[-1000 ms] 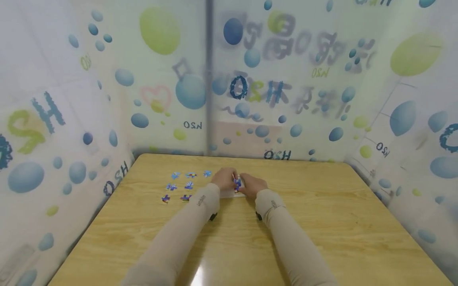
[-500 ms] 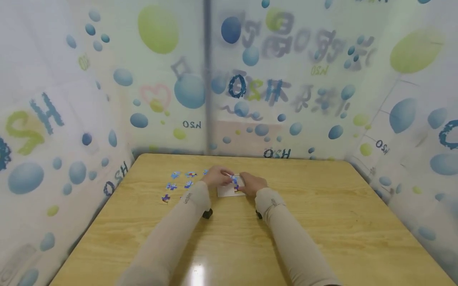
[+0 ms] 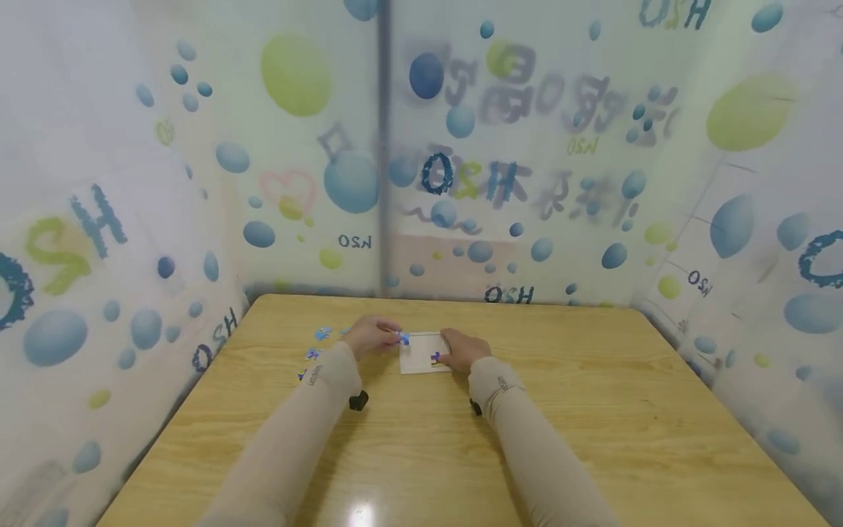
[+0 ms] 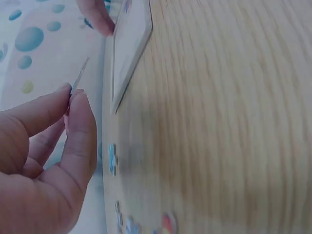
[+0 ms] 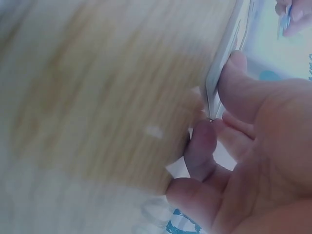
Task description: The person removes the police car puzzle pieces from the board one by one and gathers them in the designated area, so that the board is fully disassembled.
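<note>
My left hand [image 3: 372, 337] pinches a blue jigsaw piece [image 3: 404, 339] between thumb and fingertip. In the left wrist view the piece [image 4: 79, 75] is seen edge-on, raised off the table. It overlaps the upper left corner of a white puzzle tray [image 3: 416, 359] in the head view. The right hand [image 3: 466, 350] grips this tray by its right edge, with the thumb [image 5: 236, 73] on its rim in the right wrist view. Near that thumb, a purple and yellow piece [image 3: 435, 359] lies in the tray's lower right part.
Several loose jigsaw pieces lie on the wooden table [image 3: 566, 439] to the left, among them a blue one [image 3: 322, 334] and another below it [image 3: 313, 353]. The left forearm covers some of them. A patterned curtain [image 3: 560, 183] hangs close behind the table.
The left hand has moved left from above the tray, carrying the blue jigsaw piece. More of the white tray now shows. The right hand keeps its hold, and the head view has tilted slightly up.
</note>
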A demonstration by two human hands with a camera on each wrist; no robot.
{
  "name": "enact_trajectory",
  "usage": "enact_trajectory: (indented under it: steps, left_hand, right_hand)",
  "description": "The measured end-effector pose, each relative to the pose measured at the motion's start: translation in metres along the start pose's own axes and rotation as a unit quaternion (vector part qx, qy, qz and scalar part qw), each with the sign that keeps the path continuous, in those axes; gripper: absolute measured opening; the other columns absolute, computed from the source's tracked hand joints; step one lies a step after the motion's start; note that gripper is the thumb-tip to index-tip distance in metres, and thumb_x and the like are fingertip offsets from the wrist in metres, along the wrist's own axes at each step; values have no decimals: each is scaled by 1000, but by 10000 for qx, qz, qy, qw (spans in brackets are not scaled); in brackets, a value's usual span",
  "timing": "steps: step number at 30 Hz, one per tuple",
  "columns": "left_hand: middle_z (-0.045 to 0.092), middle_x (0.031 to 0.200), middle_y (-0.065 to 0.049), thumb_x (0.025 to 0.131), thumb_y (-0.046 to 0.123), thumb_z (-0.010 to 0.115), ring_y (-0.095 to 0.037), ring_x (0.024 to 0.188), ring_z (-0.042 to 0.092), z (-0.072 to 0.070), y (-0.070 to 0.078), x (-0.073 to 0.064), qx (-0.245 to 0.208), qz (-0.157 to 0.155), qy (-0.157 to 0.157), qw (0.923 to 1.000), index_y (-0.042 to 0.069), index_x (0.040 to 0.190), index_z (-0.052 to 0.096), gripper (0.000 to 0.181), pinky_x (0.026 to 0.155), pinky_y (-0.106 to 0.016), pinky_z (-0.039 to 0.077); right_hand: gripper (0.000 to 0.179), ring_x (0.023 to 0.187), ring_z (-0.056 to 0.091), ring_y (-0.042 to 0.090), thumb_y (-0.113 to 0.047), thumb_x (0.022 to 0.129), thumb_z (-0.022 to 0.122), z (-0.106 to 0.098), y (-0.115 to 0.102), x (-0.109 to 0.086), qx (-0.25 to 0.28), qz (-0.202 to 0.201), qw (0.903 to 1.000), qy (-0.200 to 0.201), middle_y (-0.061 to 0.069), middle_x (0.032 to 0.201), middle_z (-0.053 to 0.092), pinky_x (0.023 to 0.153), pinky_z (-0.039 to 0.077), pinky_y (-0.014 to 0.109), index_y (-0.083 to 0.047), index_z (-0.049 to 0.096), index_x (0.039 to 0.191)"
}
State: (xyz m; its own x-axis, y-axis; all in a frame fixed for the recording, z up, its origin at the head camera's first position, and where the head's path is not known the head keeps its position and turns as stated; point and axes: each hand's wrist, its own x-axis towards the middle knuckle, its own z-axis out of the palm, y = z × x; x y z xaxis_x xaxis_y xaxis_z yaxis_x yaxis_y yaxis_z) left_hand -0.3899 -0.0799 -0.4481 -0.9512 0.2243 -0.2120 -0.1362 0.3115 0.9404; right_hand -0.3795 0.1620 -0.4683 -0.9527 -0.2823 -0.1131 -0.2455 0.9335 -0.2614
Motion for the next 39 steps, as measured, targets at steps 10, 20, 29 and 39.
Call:
enact_trajectory:
  steps: [10, 20, 29, 39]
  left_hand:
    - [72, 107, -12, 95, 4, 70, -22, 91, 71, -21, -12, -6, 411, -95, 190, 9989, -3, 127, 66, 33, 83, -31, 58]
    - [73, 102, -14, 90, 0, 74, -13, 71, 68, -21, -14, 0, 1010, -460, 632, 9918, -4, 110, 73, 21, 67, -23, 58]
    - [74, 102, -14, 81, 0, 82, -13, 65, 65, -16, -9, 6, 2477, -207, 1007, 9634, 0, 95, 76, 16, 60, -22, 56]
    - [74, 103, -10, 85, 9, 81, -21, 80, 67, -6, 0, -1, 3382, -61, 1293, 9321, 4, 96, 76, 14, 68, -32, 57]
  right_hand:
    - [66, 142, 43, 31, -37, 99, 66, 1, 0, 1, -2, -66, 10000, 50, 9, 157, 44, 114, 37, 51, -11, 41, 155]
    - [66, 142, 44, 30, -37, 100, 65, 0, 2, -1, -76, -68, 9999, 26, 9, 157, 43, 113, 38, 51, -10, 40, 155]
    - [66, 143, 43, 31, -37, 99, 66, -2, -1, 2, 5, 3, 10000, -48, 9, 158, 43, 114, 37, 52, -11, 40, 155]
    - [66, 142, 43, 30, -37, 99, 66, -1, 2, 4, -60, -41, 10000, -5, 10, 157, 44, 113, 39, 51, -11, 40, 154]
